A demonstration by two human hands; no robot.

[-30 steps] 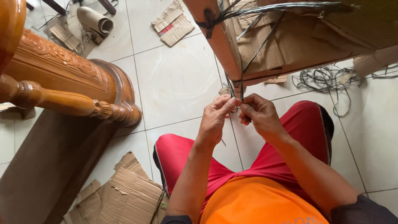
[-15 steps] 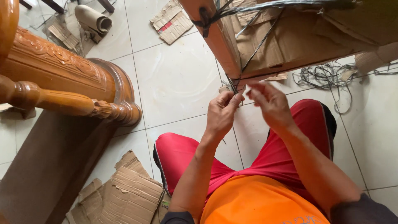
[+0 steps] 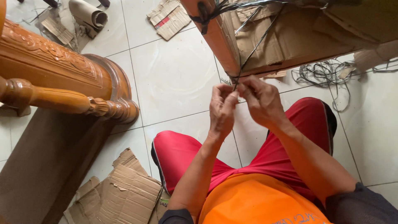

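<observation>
A thin dark cord (image 3: pixel 248 54) runs down the corner of a furniture piece wrapped in brown cardboard (image 3: pixel 290 37). Just below that corner, my left hand (image 3: pixel 222 110) and my right hand (image 3: pixel 259 99) meet, both pinching the cord's lower ends between fingertips. The cord is bunched in a dark knot (image 3: pixel 203 16) higher up on the wrapped edge. I sit on the tiled floor in red shorts and an orange shirt, knees apart under my hands.
A carved wooden furniture piece (image 3: pixel 62 79) stands at the left. Torn cardboard (image 3: pixel 120 195) lies by my left knee, more scraps (image 3: pixel 170 18) and a paper roll (image 3: pixel 89 14) at the top. A tangle of loose cord (image 3: pixel 327 74) lies right.
My hands have stayed at the wrapped corner, working the cord ends; they separated slightly half a second ago and are now pressed together again.
</observation>
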